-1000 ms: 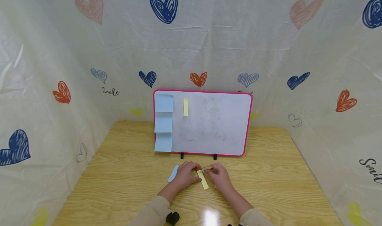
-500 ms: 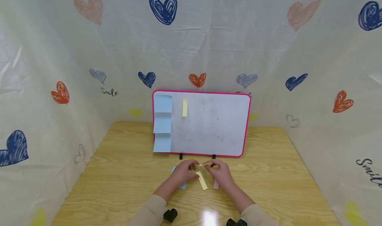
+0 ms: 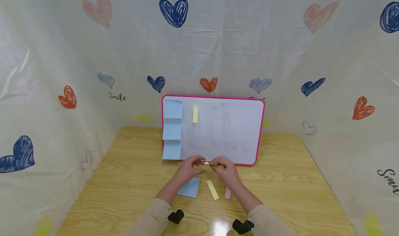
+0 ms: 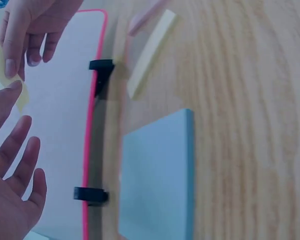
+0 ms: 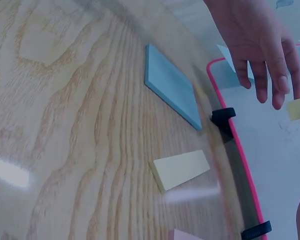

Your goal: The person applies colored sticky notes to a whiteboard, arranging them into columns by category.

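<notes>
Just in front of the whiteboard's (image 3: 224,132) lower edge, my right hand (image 3: 227,168) pinches a narrow yellow sticky note (image 5: 296,109) between thumb and fingers. My left hand (image 3: 188,168) faces it from the left, fingers spread and relaxed, fingertips right at the note's edge. Below the hands on the table lie a light-blue sticky note pad (image 4: 155,175), a narrow yellow pad (image 4: 152,52) and a narrow pink pad (image 3: 228,193), the last partly covered by my right wrist. The board carries three blue notes (image 3: 172,109) down its left side and one yellow strip (image 3: 195,113).
The pink-rimmed board leans at the back of the wooden table (image 3: 124,180) on black feet (image 4: 92,194). Behind it hangs a white curtain (image 3: 224,49) printed with hearts. A black camera (image 3: 243,226) sits at my right wrist.
Both hands have risen from the yellow pad toward the board, the right carrying the yellow note. My left fingers have spread apart. The blue and pink pads have come into fuller view.
</notes>
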Action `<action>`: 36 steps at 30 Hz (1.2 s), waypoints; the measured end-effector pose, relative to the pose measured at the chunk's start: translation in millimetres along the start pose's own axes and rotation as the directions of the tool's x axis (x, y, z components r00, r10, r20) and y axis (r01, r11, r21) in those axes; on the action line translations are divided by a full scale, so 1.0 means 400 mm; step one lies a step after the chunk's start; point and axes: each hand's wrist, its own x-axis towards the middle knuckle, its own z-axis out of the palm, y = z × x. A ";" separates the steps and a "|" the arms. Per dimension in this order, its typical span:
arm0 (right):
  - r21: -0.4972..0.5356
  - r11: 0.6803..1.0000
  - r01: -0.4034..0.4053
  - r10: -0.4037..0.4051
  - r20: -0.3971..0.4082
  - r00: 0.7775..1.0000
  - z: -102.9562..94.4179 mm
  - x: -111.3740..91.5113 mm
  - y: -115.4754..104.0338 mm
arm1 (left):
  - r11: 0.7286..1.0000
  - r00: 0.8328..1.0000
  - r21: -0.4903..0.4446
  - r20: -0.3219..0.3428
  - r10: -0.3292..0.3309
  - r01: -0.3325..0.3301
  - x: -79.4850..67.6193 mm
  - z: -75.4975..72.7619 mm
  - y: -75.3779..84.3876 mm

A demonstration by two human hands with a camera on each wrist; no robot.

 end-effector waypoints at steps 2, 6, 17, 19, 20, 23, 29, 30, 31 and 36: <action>0.014 1.000 0.027 -0.027 0.011 1.000 -0.002 0.010 -0.033 | 1.000 1.000 -0.022 -0.019 0.015 -0.016 0.004 -0.012 0.009; 0.014 0.995 0.104 -0.104 0.001 0.995 0.004 0.029 -0.071 | 0.999 0.999 -0.037 -0.052 0.011 -0.013 0.012 -0.035 0.026; 0.009 1.000 0.013 -0.014 0.036 0.999 0.039 0.092 -0.014 | 0.998 0.991 -0.052 -0.127 -0.052 0.046 0.043 -0.089 0.060; 0.014 1.000 -0.015 0.014 0.042 0.999 0.042 0.102 -0.025 | 0.997 0.989 -0.055 -0.139 -0.054 0.047 0.050 -0.097 0.064; 0.011 1.000 -0.024 0.024 0.043 0.999 0.044 0.107 -0.030 | 0.997 0.988 -0.060 -0.145 -0.057 0.049 0.054 -0.100 0.065; 0.002 0.999 -0.033 0.033 0.040 0.999 0.050 0.123 -0.040 | 0.997 0.985 -0.068 -0.166 -0.055 0.044 0.064 -0.107 0.067; 0.034 0.998 -0.059 0.058 0.012 0.998 0.063 0.150 -0.051 | 0.994 0.976 -0.097 -0.205 -0.067 0.048 0.084 -0.122 0.065; 0.044 0.997 -0.068 0.068 0.003 0.998 0.066 0.153 -0.052 | 0.993 0.975 -0.104 -0.210 -0.074 0.053 0.086 -0.124 0.065; 0.055 0.996 -0.075 0.075 -0.008 0.997 0.068 0.156 -0.053 | 0.992 0.973 -0.109 -0.215 -0.080 0.058 0.089 -0.127 0.065; 0.082 0.990 -0.111 0.116 -0.060 0.991 0.082 0.172 -0.049 | 0.988 0.967 -0.139 -0.233 -0.102 0.071 0.099 -0.135 0.066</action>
